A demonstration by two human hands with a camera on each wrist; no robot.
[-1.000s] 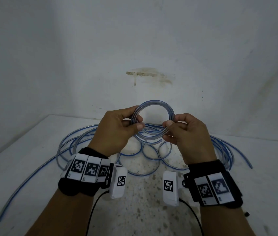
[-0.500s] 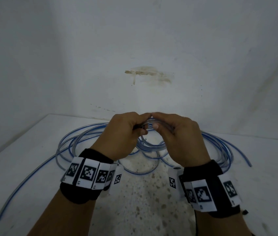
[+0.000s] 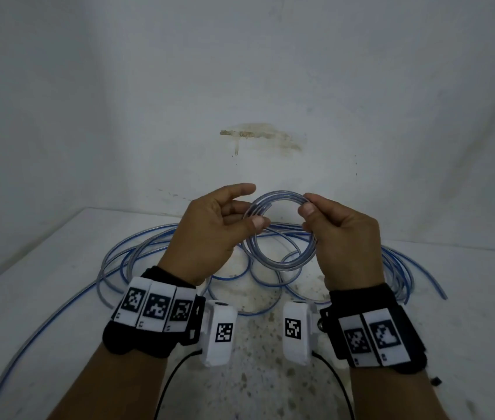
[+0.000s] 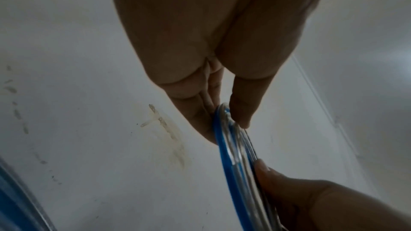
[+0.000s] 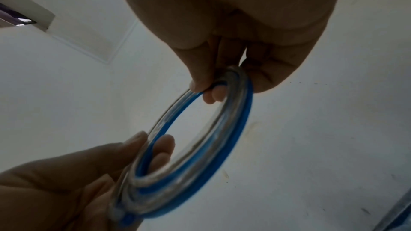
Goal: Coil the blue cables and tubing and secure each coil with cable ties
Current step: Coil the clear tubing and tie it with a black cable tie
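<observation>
We hold a small coil (image 3: 279, 228) of see-through tubing with a blue stripe up in the air, above the table (image 3: 467, 298). Our left hand (image 3: 209, 234) pinches the left side of the coil between thumb and fingers, with the first finger sticking out straight. Our right hand (image 3: 340, 234) pinches the right side the same way, thumb in front and fingers behind. In the right wrist view the coil (image 5: 195, 140) looks like a few loops stacked close together, and both hands squeeze it flat. The rest of the tubing (image 3: 149, 268) lies loose on the table below in big messy loops, and 1 long end (image 3: 28, 356) runs off to the near left. We think the coil could spring open, because this tubing looks stiff and bouncy, and only our 2 pinches keep the loops together. If 1 hand lets go to pull in more tubing, the loops may pop apart or slide off each other. The loose loops on the table cross over each other, so they could snag or knot when we pull. We see no cable ties anywhere, so nothing holds the coil shut yet. We see no boxes, bins or bowls here, so nothing is inside anything.
</observation>
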